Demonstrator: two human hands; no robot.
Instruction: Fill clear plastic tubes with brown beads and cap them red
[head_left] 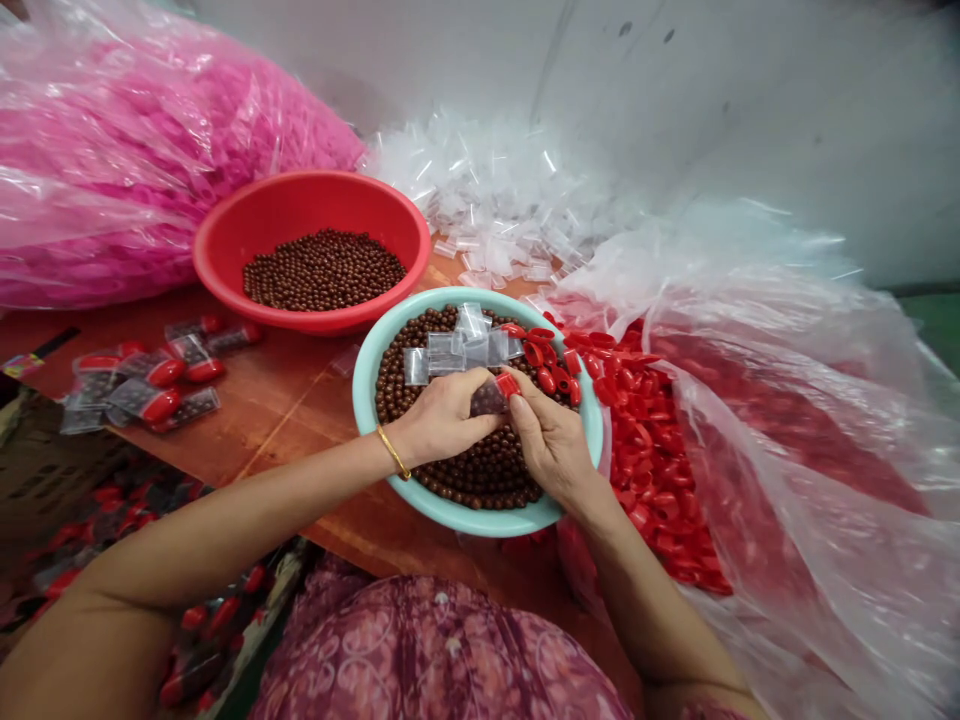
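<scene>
Above a pale blue basin (366, 400) of brown balls (480, 465), both my hands meet at one small container. My left hand (442, 415) is closed around its clear body (489, 398), which looks dark with balls inside. At its end, my right hand (551, 435) pinches a red cap (508, 384); whether the cap is fully seated is hidden by the fingers. Several clear empty sleeves (448, 345) rest on the balls just beyond my left hand. Loose red caps (546, 360) lie along the basin's right side, near my right hand.
Behind stands a red basin (214, 245) with more brown balls. Filled, capped containers (142, 385) lie on the table at left; more fill a crate (45, 470) below. Clear sleeves (487, 190) are heaped at the back, a bag of red caps (660, 480) right, a pink-filled bag (150, 150) left.
</scene>
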